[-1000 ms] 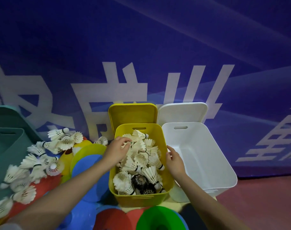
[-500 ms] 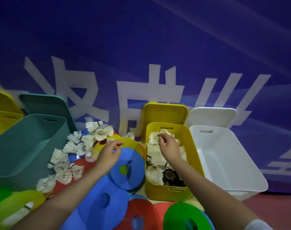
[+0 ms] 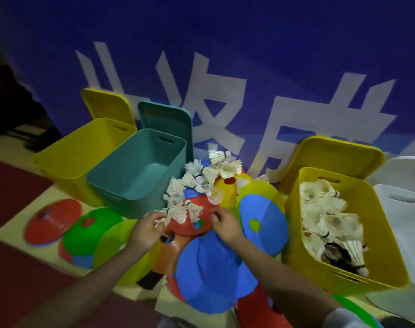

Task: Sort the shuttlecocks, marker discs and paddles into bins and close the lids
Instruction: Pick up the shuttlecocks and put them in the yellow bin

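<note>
A pale yellow mat (image 3: 17,223) lies on a dark red floor (image 3: 10,183), and the whole lot is pushed up against a blue banner wall (image 3: 249,43) printed with large white characters. To the far left the wall ends at a dark, unlit corner.

Along the wall stand open bins, each with its lid propped upright behind it: a yellow bin (image 3: 76,147) at the left, a teal bin (image 3: 140,166) beside it, another yellow bin (image 3: 343,233) at the right that is heaped with white shuttlecocks (image 3: 329,216), and a white bin (image 3: 405,233) at the frame's right edge.

Between the teal bin and the right yellow bin sits a pile of coloured marker discs (image 3: 261,223) in red, blue, green, yellow and orange, spilling toward the camera. More discs lie at the left on the mat, a red disc (image 3: 52,216) and a green disc (image 3: 92,230) among them. A cluster of loose shuttlecocks (image 3: 201,176) rests on top of the pile, near the wall.

The left hand (image 3: 144,230) has its fingers curled at the feathers of a shuttlecock (image 3: 175,213) lying on a red disc; the picture is too blurred to tell whether its grip has closed on it. The right hand (image 3: 225,224) hovers just beside it over the discs, fingers loosely bent, its grip holding nothing visible.
</note>
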Tool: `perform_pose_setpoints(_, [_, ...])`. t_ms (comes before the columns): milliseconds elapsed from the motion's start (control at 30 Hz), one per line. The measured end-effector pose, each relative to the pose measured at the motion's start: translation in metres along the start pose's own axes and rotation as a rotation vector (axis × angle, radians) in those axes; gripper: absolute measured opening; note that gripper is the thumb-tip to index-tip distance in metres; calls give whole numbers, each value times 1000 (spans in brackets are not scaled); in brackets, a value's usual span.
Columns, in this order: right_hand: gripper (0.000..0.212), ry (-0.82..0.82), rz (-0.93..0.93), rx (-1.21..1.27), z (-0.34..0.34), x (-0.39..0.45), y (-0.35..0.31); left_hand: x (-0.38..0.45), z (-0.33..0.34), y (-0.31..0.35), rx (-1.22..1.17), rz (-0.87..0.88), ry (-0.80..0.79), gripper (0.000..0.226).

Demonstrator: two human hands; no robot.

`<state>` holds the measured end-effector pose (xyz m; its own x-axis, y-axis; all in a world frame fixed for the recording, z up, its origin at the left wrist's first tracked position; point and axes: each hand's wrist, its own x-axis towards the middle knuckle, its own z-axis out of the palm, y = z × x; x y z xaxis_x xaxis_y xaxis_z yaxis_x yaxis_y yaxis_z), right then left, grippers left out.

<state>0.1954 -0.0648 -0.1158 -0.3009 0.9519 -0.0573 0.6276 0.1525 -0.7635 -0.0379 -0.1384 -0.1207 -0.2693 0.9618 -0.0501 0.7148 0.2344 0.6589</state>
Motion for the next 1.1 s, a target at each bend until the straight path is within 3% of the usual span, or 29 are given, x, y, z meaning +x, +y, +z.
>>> perform_pose_setpoints(167, [36, -12, -18, -219, 42, 31, -20, -4, -13, -61, 122, -116, -57, 44])
perform_pose_setpoints(267, [36, -57, -19, -399, 60, 52, -27, -5, -13, -78, 187, -138, -143, 50])
perform_pose_setpoints(433, [47, -233, 156, -587, 85, 71, -24, -7, -8, -102, 411, -128, -332, 64])
perform_pose_setpoints(600, [59, -217, 198, -698, 99, 75, -14, -7, -10, -112, 380, -94, -290, 59])
perform_pose_setpoints(767, [57, -135, 266, -503, 84, 76, -24, -6, -19, -96, 125, -45, -219, 58])
perform_pose_setpoints(867, [57, -98, 205, -371, 65, 71, -35, 0, -23, -64, -33, 1, -184, 59])
perform_pose_setpoints(1100, [50, 232, 106, -19, -17, 43, -55, 34, -12, 56, -281, 301, -126, 57])
